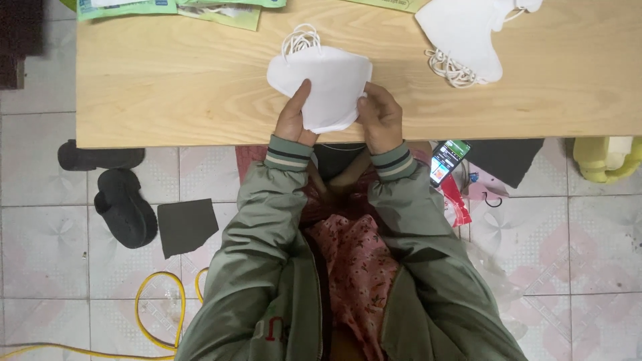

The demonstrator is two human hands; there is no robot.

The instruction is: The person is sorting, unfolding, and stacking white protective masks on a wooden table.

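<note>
While both of your hands pinch the folded white face mask (328, 83) at the near edge of the wooden table (167, 93), keep the mask flat on the board so the fold stays true. Your left hand (293, 119) grips the mask's lower left corner, thumb laid on top and the other fingers hidden beneath; your right hand (381, 117) closes on the lower right edge at about 4 o'clock of the mask, fingers curled under. The coiled ear loops (301, 37) sit at the mask's 11 o'clock, clear of your grip; it seems wise to leave them out of the fold. Press evenly from both sides, since a harder pull from one hand would likely skew the crease. A second pile of white masks (468, 33) lies at 2 o'clock, well apart, and green packets (174, 8) rest at the far edge near 11 o'clock. Off the table, a phone (448, 160) lies at 4 o'clock and dark slippers (124, 207) at 8 o'clock on the tiled floor (40, 254).
</note>
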